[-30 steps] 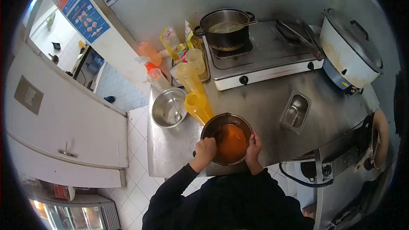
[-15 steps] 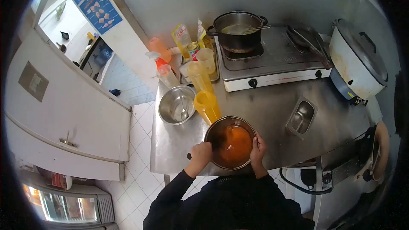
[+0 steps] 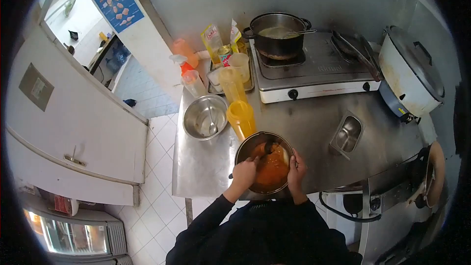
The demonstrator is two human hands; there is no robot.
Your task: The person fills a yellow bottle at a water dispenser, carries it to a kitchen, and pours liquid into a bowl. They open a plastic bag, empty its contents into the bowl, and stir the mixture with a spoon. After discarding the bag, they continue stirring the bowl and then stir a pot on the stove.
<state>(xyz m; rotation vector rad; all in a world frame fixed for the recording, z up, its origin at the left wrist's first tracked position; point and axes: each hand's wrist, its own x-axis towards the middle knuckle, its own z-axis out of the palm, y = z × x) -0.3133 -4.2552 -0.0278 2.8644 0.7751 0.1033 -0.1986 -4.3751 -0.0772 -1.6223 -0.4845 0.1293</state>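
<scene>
A metal pot (image 3: 239, 148) of orange-red sauce (image 3: 271, 172) stands at the counter's front edge. My left hand (image 3: 244, 174) is closed over its left side, gripping a dark-handled utensil (image 3: 268, 147) whose dark end dips into the sauce; its exact kind is hard to make out. A pale patch shows in the sauce right of that end. My right hand (image 3: 296, 172) holds the pot by its right side, thumb near the rim. Just behind the pot are a yellow squeeze bottle (image 3: 241, 120) and a paler yellow container (image 3: 231, 84).
A steel bowl (image 3: 193, 128) with a spoon (image 3: 212, 123) sits left. Behind are a spray bottle (image 3: 193, 81) and a tray holding packets and a can (image 3: 224, 55). A black pot (image 3: 278, 46) rests on the gas stove (image 3: 319, 81). Right are a small steel pan (image 3: 348, 135) and a large white pot (image 3: 407, 68).
My left hand has moved right and inward over the pot with the utensil, whose dark end now shows near the far side. The sauce surface looks stirred. My right hand keeps its hold.
</scene>
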